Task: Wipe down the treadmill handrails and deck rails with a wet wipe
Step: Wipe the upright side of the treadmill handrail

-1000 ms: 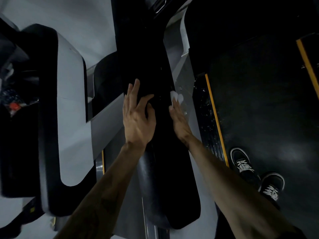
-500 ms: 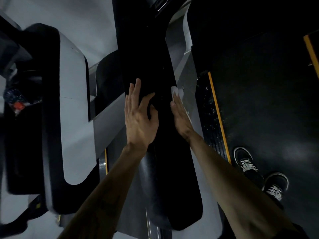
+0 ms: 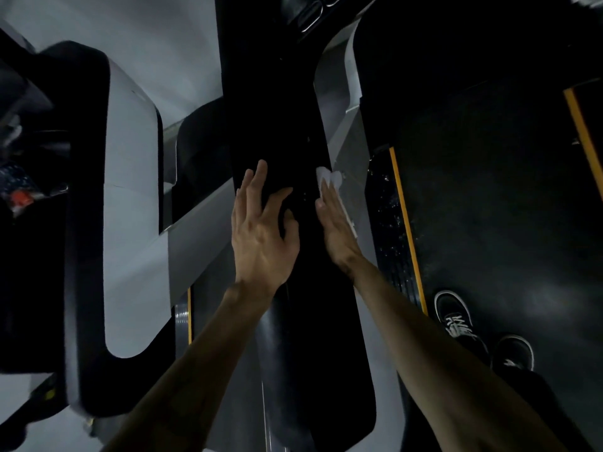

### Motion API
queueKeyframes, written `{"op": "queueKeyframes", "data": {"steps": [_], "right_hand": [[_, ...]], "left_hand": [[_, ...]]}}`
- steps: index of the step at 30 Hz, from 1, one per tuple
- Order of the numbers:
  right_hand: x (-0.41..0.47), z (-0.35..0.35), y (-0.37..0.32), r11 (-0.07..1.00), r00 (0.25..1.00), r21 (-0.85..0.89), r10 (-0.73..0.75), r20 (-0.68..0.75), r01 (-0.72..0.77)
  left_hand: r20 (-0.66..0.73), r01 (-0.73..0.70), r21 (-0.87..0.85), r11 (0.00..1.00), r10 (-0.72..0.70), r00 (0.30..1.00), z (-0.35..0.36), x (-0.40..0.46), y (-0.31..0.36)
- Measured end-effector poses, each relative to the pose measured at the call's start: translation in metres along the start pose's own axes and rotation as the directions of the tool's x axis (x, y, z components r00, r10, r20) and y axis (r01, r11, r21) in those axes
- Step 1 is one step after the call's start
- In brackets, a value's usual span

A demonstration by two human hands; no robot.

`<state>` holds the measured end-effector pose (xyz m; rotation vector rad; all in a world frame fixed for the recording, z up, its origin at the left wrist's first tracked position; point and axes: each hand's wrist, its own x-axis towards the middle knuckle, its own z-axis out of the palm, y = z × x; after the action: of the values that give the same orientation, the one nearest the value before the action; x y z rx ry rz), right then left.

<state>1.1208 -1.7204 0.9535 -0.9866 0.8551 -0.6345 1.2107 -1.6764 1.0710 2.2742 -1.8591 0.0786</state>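
Note:
A wide black treadmill handrail (image 3: 313, 337) runs up the middle of the head view. My left hand (image 3: 262, 236) rests on its left side, fingers spread and straight, thumb on the top surface. On the rail's right edge lies my right hand (image 3: 334, 225), flat, pressing a white wet wipe (image 3: 328, 179) against the side; the wipe sticks out past the fingertips. To the right, the dark belt (image 3: 489, 207) is bordered by a deck rail with a yellow stripe (image 3: 406, 223).
My two black sneakers (image 3: 456, 321) stand on the belt at lower right. A grey and black neighbouring treadmill handrail (image 3: 130, 223) fills the left. A second yellow stripe (image 3: 580, 125) marks the belt's far edge. The console (image 3: 310, 8) is at the top.
Both hands stay on the handrail almost where they were. The right hand with the wipe has slid slightly forward along the rail's right edge.

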Motion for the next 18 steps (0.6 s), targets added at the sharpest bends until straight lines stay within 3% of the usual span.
{"op": "queueKeyframes", "data": {"steps": [4,11,18], "right_hand": [[-0.023,-0.004,0.023,0.993,0.993,-0.018,0.12,-0.009,-0.12],[-0.018,0.008,0.013,0.999,0.999,-0.036,-0.033,-0.041,0.032],[0.008,-0.002,0.009,0.997,0.996,-0.014,0.076,-0.039,-0.076]], "left_hand": [[-0.077,0.043,-0.019,0.999,-0.045,0.996,-0.003,0.032,-0.004],[0.019,0.075,-0.083,0.994,-0.074,0.997,0.007,0.061,-0.014],[0.048,0.087,-0.082,0.993,-0.084,0.995,0.007,0.062,-0.013]]}}
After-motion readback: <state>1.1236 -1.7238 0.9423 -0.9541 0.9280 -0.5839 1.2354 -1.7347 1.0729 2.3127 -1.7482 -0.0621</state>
